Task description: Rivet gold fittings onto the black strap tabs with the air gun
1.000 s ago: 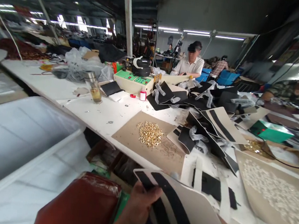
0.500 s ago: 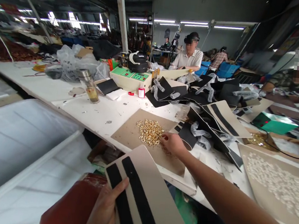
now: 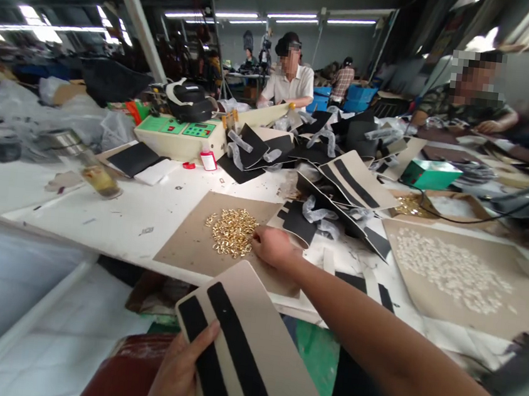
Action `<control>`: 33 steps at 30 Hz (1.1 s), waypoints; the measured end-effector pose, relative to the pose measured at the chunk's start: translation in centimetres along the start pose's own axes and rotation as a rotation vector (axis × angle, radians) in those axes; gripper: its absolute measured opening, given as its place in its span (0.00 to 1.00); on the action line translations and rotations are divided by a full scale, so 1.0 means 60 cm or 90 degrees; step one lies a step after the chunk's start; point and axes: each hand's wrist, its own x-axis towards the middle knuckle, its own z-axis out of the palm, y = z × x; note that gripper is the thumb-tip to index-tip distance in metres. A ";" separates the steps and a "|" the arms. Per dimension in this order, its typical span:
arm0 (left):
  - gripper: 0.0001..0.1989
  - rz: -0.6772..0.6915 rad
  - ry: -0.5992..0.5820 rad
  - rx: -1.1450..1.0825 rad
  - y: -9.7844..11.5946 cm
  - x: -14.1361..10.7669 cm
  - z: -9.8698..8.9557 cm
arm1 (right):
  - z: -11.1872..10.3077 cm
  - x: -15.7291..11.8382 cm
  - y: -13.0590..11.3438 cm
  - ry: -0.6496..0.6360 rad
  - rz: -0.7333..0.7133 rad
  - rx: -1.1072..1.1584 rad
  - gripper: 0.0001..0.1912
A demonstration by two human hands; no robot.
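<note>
Two bare hands are at work over the white surface (image 3: 120, 224), and each has its own part. The left hand (image 3: 183, 366) grips a beige panel (image 3: 265, 343) in front of the person's body, just off the near edge, with the thumb laid across the face and the fingers out of sight behind it. Two black strips (image 3: 238, 346) run along that face, and a small spot shows near the upper end of one.

The right hand (image 3: 276, 246) is stretched out to the right side of a heap of gold-coloured metal pieces (image 3: 232, 235), which is spread on a brown sheet (image 3: 184, 243). Its fingers are curled in narrow at the heap's edge; whether a piece sits between them cannot be told, since the fingertips are hidden.

The step in hand looks to be picking from the heap while the panel is kept ready. The next move, as far as can be judged, calls for a fine pinch that parts one small piece from its neighbours, with the panel held steady and its striped side facing up. Beyond the heap, more black and beige panels (image 3: 354, 179) lie jumbled, near a cream machine (image 3: 157, 142).
</note>
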 end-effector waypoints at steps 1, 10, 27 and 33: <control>0.33 -0.001 0.013 0.010 0.000 0.002 0.000 | -0.007 -0.011 0.001 0.012 -0.002 0.009 0.08; 0.28 -0.020 -0.116 0.085 0.009 0.058 0.081 | -0.126 -0.241 0.179 0.161 0.116 0.036 0.05; 0.25 -0.043 -0.272 0.184 0.002 0.146 0.186 | -0.116 -0.305 0.236 0.072 -0.043 -0.211 0.13; 0.26 -0.059 -0.287 0.185 0.002 0.153 0.184 | -0.134 -0.325 0.229 0.063 0.032 -0.023 0.11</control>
